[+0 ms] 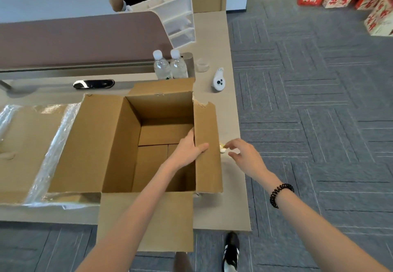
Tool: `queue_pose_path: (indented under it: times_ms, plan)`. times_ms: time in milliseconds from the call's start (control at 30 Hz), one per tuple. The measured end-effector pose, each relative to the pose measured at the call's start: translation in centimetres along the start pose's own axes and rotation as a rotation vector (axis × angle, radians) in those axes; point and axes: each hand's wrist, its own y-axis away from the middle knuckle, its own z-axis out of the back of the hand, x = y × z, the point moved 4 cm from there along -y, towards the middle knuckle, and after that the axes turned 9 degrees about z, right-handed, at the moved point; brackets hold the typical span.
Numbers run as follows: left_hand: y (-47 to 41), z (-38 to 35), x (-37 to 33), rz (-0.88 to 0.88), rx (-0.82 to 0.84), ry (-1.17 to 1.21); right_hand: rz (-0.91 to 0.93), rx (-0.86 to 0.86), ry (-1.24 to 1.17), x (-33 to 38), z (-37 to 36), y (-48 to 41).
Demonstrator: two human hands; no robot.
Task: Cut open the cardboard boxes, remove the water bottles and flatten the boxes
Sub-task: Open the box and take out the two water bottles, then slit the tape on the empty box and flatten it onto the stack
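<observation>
Head view: an open cardboard box (148,140) stands on the table (229,208), its four flaps folded outward and nothing to be seen inside but the bottom panels. The left hand (188,149) reaches down into the box and grips its right wall. The fingers (190,134) lie against the inner face and the thumb is hooked over the fold onto the right flap.

The right hand (244,154) hovers over the table just outside that same flap, with its fingers loosely spread and a gap between thumb and forefinger. They hold nothing. A small yellow-and-white thing (222,148) lies on the table at the fingertips, beside the flap's edge; what it is, and whether the forefinger touches it, cannot be told. A black coiled band (281,194) sits on the right wrist.

Well beyond both sets of fingers, past the box's far flap, two water bottles (170,65) stand upright side by side. A white handheld controller (219,79) lies to their right. Far to the left of the left fingers lies a flat piece of cardboard under clear plastic wrap (49,150).
</observation>
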Motion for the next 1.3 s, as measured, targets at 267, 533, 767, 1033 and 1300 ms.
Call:
queue_pose_path:
  times_ms: [267,533,767,1033,1300]
  plan:
    - [-0.4,0.0,0.4,-0.024,-0.068,-0.106,0.0,0.187,0.147,-0.8,-4.9,-0.1]
    - [-0.5,-0.2,0.3,-0.014,-0.105,-0.071,0.099,0.345,0.521,-1.5,-6.6,-0.8]
    - [0.2,-0.7,0.3,0.023,-0.244,0.029,0.02,0.169,0.445,-1.2,-5.7,-0.1]
    - [0.9,-1.6,0.7,0.294,-0.347,-0.113,-0.174,0.069,0.199,-2.0,-4.7,1.5]
    - [2.3,-0.4,-1.0,0.253,-0.408,-0.215,-0.502,-0.274,-0.431,-3.1,-1.5,2.5]
